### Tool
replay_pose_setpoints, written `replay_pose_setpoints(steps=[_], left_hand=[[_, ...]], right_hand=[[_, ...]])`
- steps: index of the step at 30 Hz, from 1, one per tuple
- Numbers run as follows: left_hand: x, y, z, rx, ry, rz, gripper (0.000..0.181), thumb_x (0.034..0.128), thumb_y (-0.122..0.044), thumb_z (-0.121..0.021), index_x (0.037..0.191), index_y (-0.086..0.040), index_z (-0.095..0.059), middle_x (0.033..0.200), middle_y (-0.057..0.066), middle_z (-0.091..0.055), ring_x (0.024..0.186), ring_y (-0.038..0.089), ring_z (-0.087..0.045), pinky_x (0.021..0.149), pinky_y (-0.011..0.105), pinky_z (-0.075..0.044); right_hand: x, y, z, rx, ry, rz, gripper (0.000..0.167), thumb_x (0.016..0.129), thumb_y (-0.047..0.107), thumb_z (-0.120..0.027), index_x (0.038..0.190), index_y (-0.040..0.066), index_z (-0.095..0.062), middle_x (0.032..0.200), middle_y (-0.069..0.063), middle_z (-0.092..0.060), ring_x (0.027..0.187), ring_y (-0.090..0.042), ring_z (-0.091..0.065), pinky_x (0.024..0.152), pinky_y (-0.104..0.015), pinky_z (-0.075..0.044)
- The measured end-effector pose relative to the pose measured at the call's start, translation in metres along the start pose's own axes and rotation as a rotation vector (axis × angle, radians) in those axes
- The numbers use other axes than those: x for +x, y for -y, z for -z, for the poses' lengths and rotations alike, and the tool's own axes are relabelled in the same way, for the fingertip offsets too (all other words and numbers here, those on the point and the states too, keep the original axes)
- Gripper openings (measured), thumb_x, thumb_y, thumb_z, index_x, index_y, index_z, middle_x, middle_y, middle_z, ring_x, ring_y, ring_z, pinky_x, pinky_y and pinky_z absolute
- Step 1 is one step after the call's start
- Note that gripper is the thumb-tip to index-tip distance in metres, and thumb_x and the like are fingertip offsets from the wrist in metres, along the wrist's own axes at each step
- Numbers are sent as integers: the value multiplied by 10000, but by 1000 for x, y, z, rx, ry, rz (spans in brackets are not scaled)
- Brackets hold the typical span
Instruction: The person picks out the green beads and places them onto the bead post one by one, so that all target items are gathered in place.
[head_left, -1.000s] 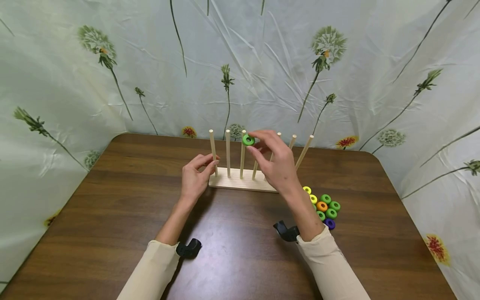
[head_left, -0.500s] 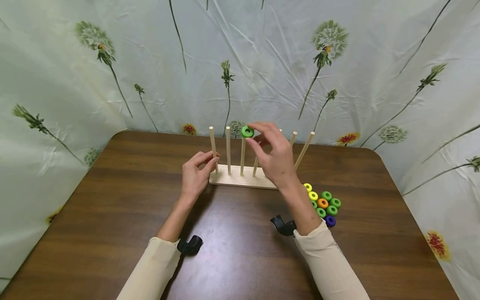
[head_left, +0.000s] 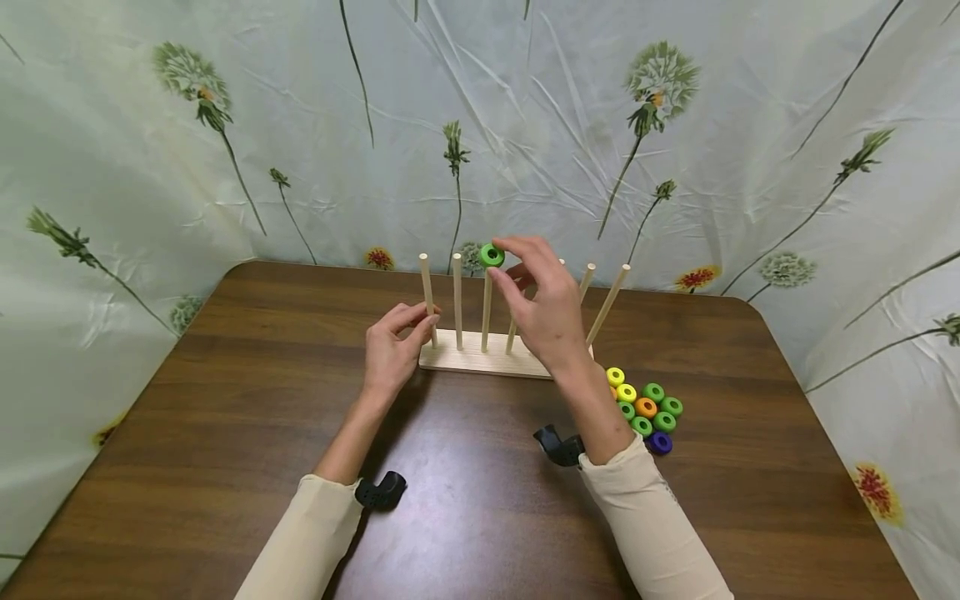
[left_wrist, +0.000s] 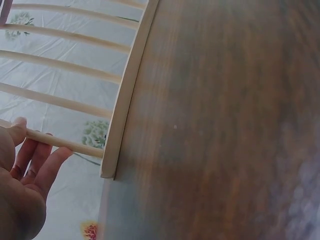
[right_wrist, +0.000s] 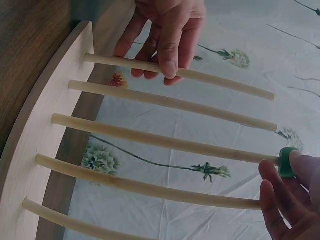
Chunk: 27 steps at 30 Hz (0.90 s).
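A wooden peg stand with several upright pegs stands toward the back of the table. My left hand pinches the leftmost peg between thumb and fingers, as the left wrist view also shows. With thumb and fingertips my right hand holds a green ring at the top of the third peg from the left. In the right wrist view that green ring meets the tip of the third peg; whether the peg has entered its hole I cannot tell. The right hand hides part of the pegs behind it.
Right of the stand, loose rings lie flat in a cluster: several green rings, yellow rings, an orange ring and a purple ring. The right forearm partly covers the cluster. A flowered curtain hangs behind the table.
My right hand has lifted the green ring slightly and shifted it left, from beside the third peg's upper end to its tip. The left hand keeps its hold on the leftmost peg.
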<state>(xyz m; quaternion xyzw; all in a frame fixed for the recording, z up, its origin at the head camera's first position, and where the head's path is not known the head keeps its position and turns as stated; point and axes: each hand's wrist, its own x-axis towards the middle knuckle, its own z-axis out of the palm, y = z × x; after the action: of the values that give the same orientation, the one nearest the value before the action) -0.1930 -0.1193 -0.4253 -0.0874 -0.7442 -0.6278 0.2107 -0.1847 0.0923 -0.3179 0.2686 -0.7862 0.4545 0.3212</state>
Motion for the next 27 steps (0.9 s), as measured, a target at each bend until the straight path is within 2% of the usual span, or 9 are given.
replay_pose_setpoints(steps=[10,15,18,27], left_hand=[[0,2,-1,13,2,2,158,918,-59,-779,1057,11,-804,909,220,-713,773,28,-648,681,121,-553],[1,3,0,14,1,-1,157,928,-79,-773,1058,4,-806,906,230,-713,775,80,-653,683,112,-539],[1,2,2,9,-5,0,152,923,-67,-775,1053,6,-807,901,224,-712,778,128,-657,684,112,-540],[0,1,2,34,9,0,165,921,-77,-781,1063,5,-803,909,203,-715,778,108,-670,688,130,-557]], right_hand=[[0,1,-1,-44,4,-17,325,950,95,-756,1259,13,-696,1184,-154,-705,814,-257,-735,727,-362,-605],[0,3,-1,-38,26,-48,355,942,91,-766,1280,16,-689,1207,-147,-679,832,-247,-726,735,-364,-598],[0,5,0,-29,44,-69,378,939,88,-769,1301,25,-682,1235,-145,-655,853,-236,-725,742,-344,-589],[-4,5,4,50,60,-69,388,927,40,-765,1304,32,-677,1248,-149,-620,882,-233,-724,770,-340,-599]])
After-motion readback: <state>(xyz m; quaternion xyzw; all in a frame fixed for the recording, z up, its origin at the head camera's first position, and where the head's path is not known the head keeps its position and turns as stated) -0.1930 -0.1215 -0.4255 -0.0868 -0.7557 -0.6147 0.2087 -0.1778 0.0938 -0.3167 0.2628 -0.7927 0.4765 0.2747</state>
